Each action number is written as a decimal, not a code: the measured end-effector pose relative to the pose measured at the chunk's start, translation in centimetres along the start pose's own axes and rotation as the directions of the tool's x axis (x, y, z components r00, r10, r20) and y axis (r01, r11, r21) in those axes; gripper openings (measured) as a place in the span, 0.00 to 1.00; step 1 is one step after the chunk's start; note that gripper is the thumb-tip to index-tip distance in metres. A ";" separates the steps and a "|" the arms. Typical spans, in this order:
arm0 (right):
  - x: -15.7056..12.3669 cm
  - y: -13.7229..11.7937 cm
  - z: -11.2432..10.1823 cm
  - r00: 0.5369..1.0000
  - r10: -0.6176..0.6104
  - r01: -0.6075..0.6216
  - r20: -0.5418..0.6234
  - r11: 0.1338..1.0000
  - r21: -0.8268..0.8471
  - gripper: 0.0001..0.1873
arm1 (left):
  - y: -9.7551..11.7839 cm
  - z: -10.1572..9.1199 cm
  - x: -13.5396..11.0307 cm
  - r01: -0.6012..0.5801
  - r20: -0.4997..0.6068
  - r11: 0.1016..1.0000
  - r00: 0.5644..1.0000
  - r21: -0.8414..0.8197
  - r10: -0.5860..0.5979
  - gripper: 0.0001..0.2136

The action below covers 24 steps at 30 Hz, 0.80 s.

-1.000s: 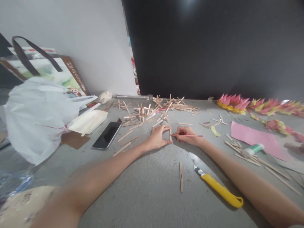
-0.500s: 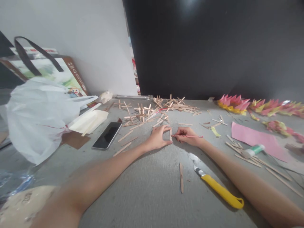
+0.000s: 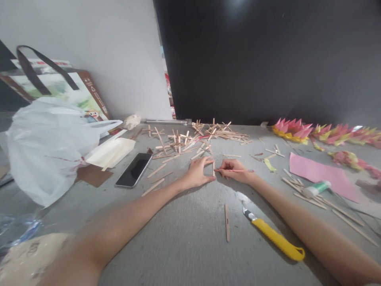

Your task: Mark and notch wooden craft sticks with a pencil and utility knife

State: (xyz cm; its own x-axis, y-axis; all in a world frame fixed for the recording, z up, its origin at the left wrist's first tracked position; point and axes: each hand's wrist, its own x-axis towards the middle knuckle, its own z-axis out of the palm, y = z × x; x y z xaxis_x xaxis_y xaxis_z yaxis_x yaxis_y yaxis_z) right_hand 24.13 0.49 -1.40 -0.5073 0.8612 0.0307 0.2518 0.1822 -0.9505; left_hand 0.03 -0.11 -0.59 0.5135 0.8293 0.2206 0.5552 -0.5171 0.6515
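Observation:
Thumb and fingers of my left hand [image 3: 199, 173] hold a short wooden craft stick [image 3: 213, 169] at its two ends, down at the table. My right hand [image 3: 233, 170] grips a red pencil [image 3: 241, 171], its tip at the stick's right edge. Nearer to me lies another craft stick [image 3: 227, 222] with a slot cut in its middle. Right of that rests a yellow utility knife [image 3: 276, 238], its blade end pointing away from me. Beyond my hands is a heap of craft sticks [image 3: 220, 132], some joined into crosses.
On the left are a phone [image 3: 134, 170], a white plastic bag [image 3: 50, 147] and a carrier bag [image 3: 74, 91]. The right side holds pink paper [image 3: 321, 174], a glue stick [image 3: 318, 189], loose sticks [image 3: 309, 200] and folded-paper flowers [image 3: 293, 130]. A black panel [image 3: 268, 59] stands behind.
Almost nothing differs. Both hands keep their places at the craft stick, and the view has shifted very slightly.

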 end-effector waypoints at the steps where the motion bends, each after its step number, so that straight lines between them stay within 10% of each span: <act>1: 0.0 0.0 0.0 1.000 0.000 0.000 -0.003 1.000 0.000 0.09 | 0.0 0.0 0.0 -0.002 -0.001 1.000 1.000 0.000 0.002 0.40; 24: 0.1 0.0 -0.1 1.000 0.012 -0.012 0.011 1.000 0.001 0.10 | 0.2 -0.2 0.0 0.011 0.006 1.000 1.000 -0.025 -0.011 0.39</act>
State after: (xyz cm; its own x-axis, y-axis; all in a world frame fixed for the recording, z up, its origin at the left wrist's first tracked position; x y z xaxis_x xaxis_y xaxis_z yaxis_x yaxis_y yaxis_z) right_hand 24.19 0.59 -1.32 -0.5132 0.8581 0.0162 0.2568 0.1715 -0.9511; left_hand 0.02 -0.18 -0.36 0.5113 0.8335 0.2095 0.5439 -0.5026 0.6720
